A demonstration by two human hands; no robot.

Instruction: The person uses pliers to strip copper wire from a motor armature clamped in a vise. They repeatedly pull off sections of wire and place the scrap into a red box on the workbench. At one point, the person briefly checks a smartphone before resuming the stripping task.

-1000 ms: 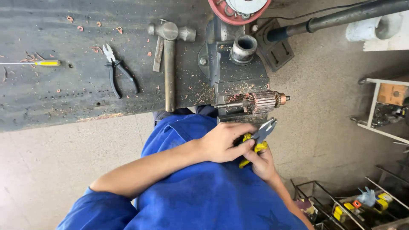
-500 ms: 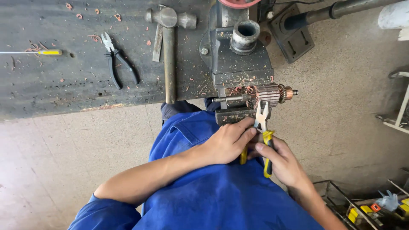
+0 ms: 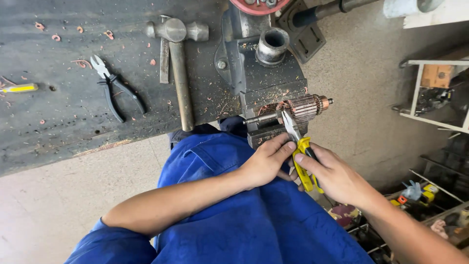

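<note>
A dark, scuffed worktop (image 3: pixel 58 122) fills the upper left of the frame above a pale concrete floor, strewn with copper wire scraps. At its far left edge lies a yellow-handled screwdriver (image 3: pixel 18 88). To the right of it rest black-handled pliers (image 3: pixel 115 88), jaws toward the top of the frame, then a steel hammer (image 3: pixel 178 63) with its handle pointing down the frame, a flat file (image 3: pixel 164 56) touching its left side. Right of centre a bench vise (image 3: pixel 259 73) clamps a motor armature (image 3: pixel 298 107) by its shaft, the copper commutator end sticking out to the right. Below, over blue work clothes, the left hand (image 3: pixel 266 164) is curled closed with fingertips against the vise and the plier handles. The yellow-handled pliers (image 3: pixel 300 156) stand nearly upright, their metal nose touching the armature windings. The right hand (image 3: pixel 334 176) is closed around the yellow handles. Metal shelving with small parts occupies the right edge.
</note>
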